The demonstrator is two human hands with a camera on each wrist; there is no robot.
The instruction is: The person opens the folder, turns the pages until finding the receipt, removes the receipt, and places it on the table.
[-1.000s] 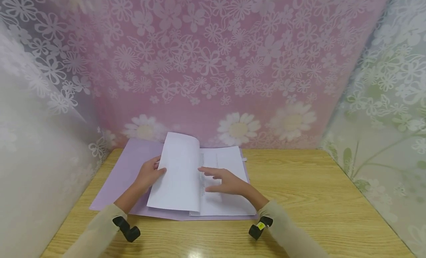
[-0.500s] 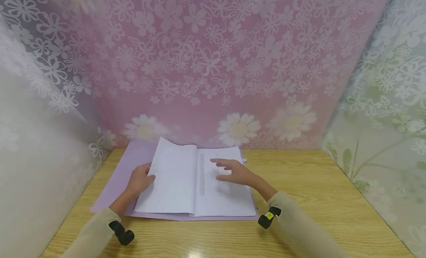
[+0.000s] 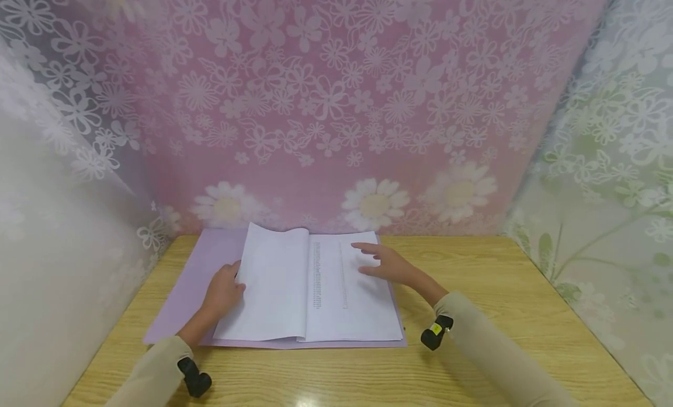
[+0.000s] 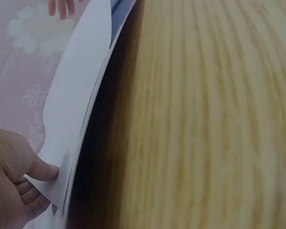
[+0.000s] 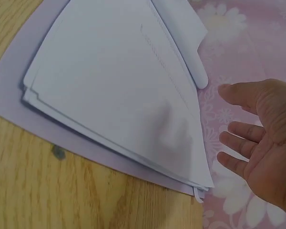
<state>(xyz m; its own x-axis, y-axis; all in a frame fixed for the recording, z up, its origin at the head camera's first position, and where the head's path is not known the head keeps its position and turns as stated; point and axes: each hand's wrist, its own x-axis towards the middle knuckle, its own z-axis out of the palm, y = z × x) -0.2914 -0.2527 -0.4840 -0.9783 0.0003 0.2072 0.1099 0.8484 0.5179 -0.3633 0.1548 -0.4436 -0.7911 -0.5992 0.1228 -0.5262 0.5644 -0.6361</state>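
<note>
A purple folder (image 3: 181,302) lies spread on the table with a stack of white paper inside. The turned sheets (image 3: 270,284) lie over its left side, their outer edge slightly raised. My left hand (image 3: 222,293) pinches that outer edge, thumb on top and fingers beneath, as the left wrist view also shows. On the right, a printed page (image 3: 354,313) carries columns of small text. Above its upper right part hovers my right hand (image 3: 388,264), fingers loosely extended and holding nothing. In the right wrist view a faint hand shadow falls on the printed page.
The wooden table (image 3: 484,302) extends right of the folder and in front of it. A pink flowered backdrop (image 3: 326,132) rises at the table's back edge, with pale patterned panels on both sides. A small white tab (image 5: 198,194) sticks out at the folder's edge.
The left hand has brought the turned sheets left and down, flattening them against the folder's left side. The right hand has moved right and slightly back, uncovering more of the printed page.
</note>
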